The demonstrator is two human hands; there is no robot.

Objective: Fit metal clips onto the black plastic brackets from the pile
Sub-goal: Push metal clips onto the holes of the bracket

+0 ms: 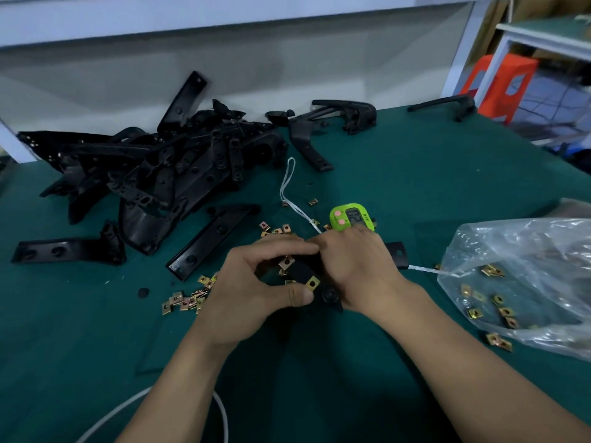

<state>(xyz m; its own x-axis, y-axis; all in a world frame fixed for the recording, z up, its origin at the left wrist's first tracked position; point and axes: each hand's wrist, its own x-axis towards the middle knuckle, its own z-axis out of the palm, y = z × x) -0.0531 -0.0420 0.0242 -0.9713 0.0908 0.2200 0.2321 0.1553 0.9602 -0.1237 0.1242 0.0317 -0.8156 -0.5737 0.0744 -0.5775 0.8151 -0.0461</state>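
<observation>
Both hands meet over one black plastic bracket (302,272) near the middle of the green table. My left hand (256,289) grips its left side, thumb beside a brass clip (312,283) seated on a tab. My right hand (355,266) covers the bracket's right part; its far end (397,254) sticks out beyond the hand. A second clip (287,261) sits at the bracket's upper tab, under my fingertips. The pile of black brackets (166,167) lies at the back left. Loose brass clips (185,300) are scattered left of my hands.
A clear plastic bag (527,282) with several clips lies at the right. A green timer (351,217) with a white cord stands just behind my hands. Single brackets (67,251) (211,239) lie left. Curved black parts (345,115) rest at the back. A white cable (220,407) loops near the front edge.
</observation>
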